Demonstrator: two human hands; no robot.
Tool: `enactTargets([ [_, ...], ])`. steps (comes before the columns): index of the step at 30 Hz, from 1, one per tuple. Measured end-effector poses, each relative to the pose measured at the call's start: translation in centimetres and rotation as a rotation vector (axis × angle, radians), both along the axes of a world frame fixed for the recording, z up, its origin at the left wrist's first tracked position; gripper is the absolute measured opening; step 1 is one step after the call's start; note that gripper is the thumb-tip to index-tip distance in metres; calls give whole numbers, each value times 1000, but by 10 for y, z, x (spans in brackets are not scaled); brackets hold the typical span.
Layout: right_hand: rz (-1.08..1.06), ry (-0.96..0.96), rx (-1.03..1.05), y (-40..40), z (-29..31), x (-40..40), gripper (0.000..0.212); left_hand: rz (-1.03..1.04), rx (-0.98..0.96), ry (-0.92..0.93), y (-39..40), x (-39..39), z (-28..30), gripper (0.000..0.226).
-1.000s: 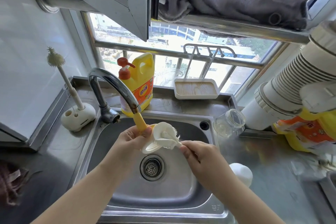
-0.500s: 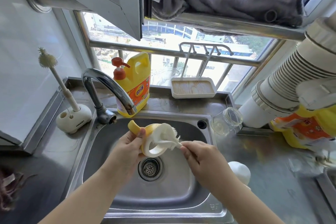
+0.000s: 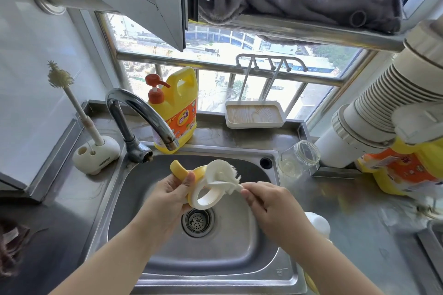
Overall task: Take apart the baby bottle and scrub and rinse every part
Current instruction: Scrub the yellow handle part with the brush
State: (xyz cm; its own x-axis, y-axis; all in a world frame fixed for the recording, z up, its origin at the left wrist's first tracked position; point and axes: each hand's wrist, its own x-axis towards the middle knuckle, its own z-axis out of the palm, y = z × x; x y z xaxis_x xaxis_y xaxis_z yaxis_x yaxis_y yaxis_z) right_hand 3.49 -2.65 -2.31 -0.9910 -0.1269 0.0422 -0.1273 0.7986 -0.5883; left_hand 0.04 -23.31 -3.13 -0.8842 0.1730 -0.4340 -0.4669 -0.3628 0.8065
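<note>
Fingers of the left hand (image 3: 167, 195) curl round the yellow-and-white plastic collar ring with curved handles (image 3: 205, 195), held over the stainless steel sink (image 3: 251, 258) above its drain. The right hand (image 3: 266, 201) pinches the thin stem of a white bristle brush (image 3: 221, 175), its tuft pressed against the ring's rim. Scrubbing this part looks under way; next, probably, turning the ring to reach its inner threads, then rinsing under the curved chrome tap (image 3: 141, 115). A clear glass bottle body (image 3: 299, 158) lies on the steel counter, right of the sink.
</note>
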Motion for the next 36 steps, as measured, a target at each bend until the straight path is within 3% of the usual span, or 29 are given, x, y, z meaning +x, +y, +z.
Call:
enactTargets([
  [6, -65, -90, 101, 18, -8, -2, 42, 32, 24, -29, -7, -1, 2, 34],
  [11, -145, -234, -306, 5, 4, -7, 10, 32, 113, -72, -3, 5, 3, 16],
  [15, -42, -479, -519, -13, 4, -16, 24, -41, 189, -146, -4, 15, -1, 25],
  [17, 5, -532, -587, -20, 3, -16, 15, -82, 177, -185, -7, 17, -4, 32],
  [19, 12, -546, -588, -23, 1, -16, 11, -134, 97, -203, -13, 18, -9, 41],
  [21, 1, -538, -556, -23, 0, -16, 11, -209, -147, -137, -19, 16, -13, 60],
  [23, -1, -525, -497, -23, 3, -18, 11, -253, -547, 25, -26, 13, -17, 74],
  [25, 22, -510, -444, -21, 5, -20, 11, -294, -752, 257, -32, 9, -14, 70],
  [29, 59, -483, -425, -19, 5, -23, 9, -612, -719, 445, -28, 0, 1, 48],
  [32, 65, -465, -432, -20, 5, -21, 10, -623, -695, 427, -21, -8, 5, 20],
  [36, -3, -401, -448, -13, 4, -17, 21, -578, -579, 304, -18, -8, 1, 44],
])
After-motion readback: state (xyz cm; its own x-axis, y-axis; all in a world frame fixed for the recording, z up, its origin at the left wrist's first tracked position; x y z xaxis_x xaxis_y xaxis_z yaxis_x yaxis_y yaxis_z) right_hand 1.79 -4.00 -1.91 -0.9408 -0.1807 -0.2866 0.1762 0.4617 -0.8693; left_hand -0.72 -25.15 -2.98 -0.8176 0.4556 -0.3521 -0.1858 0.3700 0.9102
